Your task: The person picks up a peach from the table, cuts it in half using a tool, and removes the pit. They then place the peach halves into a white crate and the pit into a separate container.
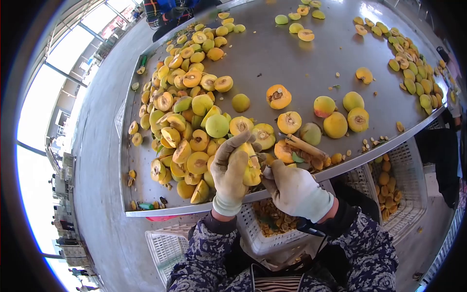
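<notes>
Gloved left hand (231, 171): my fingers and thumb wrap a yellow fruit (252, 171) above the metal table's (272, 54) near rim. Gloved right hand (290, 187): fingers bent in at the fruit's side; can't tell if they grip anything. White crate (260, 243) below. Past my hands, 2 red-blushed fruits (324, 106); left, heaped fruit (187, 119). Far left, seated person (170, 13).

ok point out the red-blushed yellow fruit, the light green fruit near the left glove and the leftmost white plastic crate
Red-blushed yellow fruit (324, 106): head view, middle of skin
Light green fruit (217, 126): head view, middle of skin
Leftmost white plastic crate (158, 243): head view, side wall
</notes>
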`<state>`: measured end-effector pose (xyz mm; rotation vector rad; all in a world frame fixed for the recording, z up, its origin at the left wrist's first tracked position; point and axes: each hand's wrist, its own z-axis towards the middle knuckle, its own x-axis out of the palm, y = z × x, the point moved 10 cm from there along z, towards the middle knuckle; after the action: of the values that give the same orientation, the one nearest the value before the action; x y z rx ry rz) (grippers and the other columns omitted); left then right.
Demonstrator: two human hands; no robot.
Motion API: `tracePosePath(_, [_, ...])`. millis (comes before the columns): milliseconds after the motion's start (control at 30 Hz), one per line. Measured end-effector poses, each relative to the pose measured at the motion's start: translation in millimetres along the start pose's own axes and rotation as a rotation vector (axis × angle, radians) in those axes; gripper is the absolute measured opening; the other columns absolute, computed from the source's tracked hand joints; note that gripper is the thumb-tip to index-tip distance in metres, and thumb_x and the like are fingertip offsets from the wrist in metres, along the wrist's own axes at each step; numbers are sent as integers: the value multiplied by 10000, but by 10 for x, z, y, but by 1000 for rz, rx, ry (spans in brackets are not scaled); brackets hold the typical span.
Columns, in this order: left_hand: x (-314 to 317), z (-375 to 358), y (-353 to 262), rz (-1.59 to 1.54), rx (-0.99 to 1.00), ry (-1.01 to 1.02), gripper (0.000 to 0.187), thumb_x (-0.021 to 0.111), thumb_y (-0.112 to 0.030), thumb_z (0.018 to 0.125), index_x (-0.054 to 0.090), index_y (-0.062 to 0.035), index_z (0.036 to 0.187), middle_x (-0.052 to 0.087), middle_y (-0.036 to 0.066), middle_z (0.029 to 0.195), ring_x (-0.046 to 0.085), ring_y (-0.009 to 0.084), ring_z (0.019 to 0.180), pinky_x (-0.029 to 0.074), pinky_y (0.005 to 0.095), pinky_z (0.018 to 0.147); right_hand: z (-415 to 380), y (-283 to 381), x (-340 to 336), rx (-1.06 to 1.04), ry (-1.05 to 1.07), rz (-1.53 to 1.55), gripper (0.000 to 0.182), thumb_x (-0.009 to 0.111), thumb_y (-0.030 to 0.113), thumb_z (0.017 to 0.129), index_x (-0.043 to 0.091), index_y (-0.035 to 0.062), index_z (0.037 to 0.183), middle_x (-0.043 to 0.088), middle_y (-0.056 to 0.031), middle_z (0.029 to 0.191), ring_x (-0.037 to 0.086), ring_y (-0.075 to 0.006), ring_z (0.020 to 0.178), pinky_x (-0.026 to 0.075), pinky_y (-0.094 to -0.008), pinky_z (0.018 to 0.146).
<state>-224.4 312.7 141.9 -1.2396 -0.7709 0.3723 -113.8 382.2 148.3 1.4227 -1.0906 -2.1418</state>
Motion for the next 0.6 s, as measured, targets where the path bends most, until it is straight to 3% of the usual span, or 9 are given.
tracePosePath(133, [-56, 47, -78, 79, 68, -5, 360, 541, -208, 937, 542, 39, 1199, 608, 150, 1096, 636, 248, 968, 567, 377, 809, 24, -71, 159, -1, 59, 119, 245, 565, 241, 921, 485, 10, 912, 575, -204, 620, 616, -405, 620, 493, -477, 535])
tracePosePath(200, [-88, 126, 76, 50, -133, 78, 382, 545, -238, 944, 544, 39, 1207, 614, 147, 1088, 639, 232, 957, 570, 358, 789, 30, -61, 195, 16, 74, 146, 246, 560, 241, 925, 482, 7, 914, 574, -208, 623, 614, -411, 624, 489, -479, 531])
tracePosePath(233, [-97, 120, 143, -103, -268, 104, 463, 556, -168, 937, 449, 20, 1346, 571, 122, 1220, 586, 197, 1066, 514, 332, 891, 56, -7, 131, 0, 28, 128, 242, 552, 233, 934, 475, 4, 925, 566, -207, 612, 606, -402, 603, 487, -460, 515])
tracePosePath(267, [-70, 116, 146, -104, -259, 101, 463, 556, -168, 937, 449, 20, 1346, 571, 122, 1220, 586, 197, 1066, 514, 332, 891, 79, 37, 74, -17, -20, 111, 238, 545, 226, 944, 469, 1, 936, 557, -205, 602, 598, -394, 582, 485, -440, 500])
tracePosePath(367, [76, 101, -115, -28, 169, 159, 682, 589, -264, 923, 257, -9, 1462, 362, 132, 1451, 376, 248, 1322, 307, 381, 1102, 123, 9, -124, -51, -146, 220, 227, 520, 213, 967, 456, -4, 961, 556, -204, 621, 584, -374, 564, 480, -398, 484])
tracePosePath(400, [125, 53, -145, 70, 286, 184, 718, 624, -235, 891, 255, -9, 1464, 351, 132, 1460, 377, 246, 1322, 322, 382, 1093, 119, 74, -178, -58, -144, 215, 227, 520, 213, 967, 456, -4, 961, 556, -204, 621, 584, -374, 564, 480, -398, 484])
tracePosePath(467, [232, -34, -175, 25, 397, 116, 695, 657, -201, 867, 311, -1, 1436, 375, 132, 1431, 401, 235, 1288, 326, 379, 1088, -29, -73, 157, 453, 218, 870, 205, 518, 203, 976, 457, 7, 976, 564, -197, 657, 573, -354, 549, 472, -362, 466])
tracePosePath(533, [174, -28, -146, 170, 351, 86, 632, 656, -181, 873, 362, 6, 1401, 422, 129, 1384, 436, 219, 1244, 355, 365, 1063, -133, -206, 292, 604, 285, 916, 176, 529, 182, 960, 465, 20, 985, 586, -213, 711, 600, -356, 600, 478, -386, 477])
tracePosePath(600, [162, 37, -138, 320, 300, 72, 570, 655, -161, 879, 412, 13, 1365, 468, 126, 1336, 472, 203, 1200, 383, 351, 1038, 15, -81, -32, -17, -35, 226, 171, 536, 163, 939, 466, 15, 992, 592, -226, 721, 613, -388, 658, 486, -431, 520])
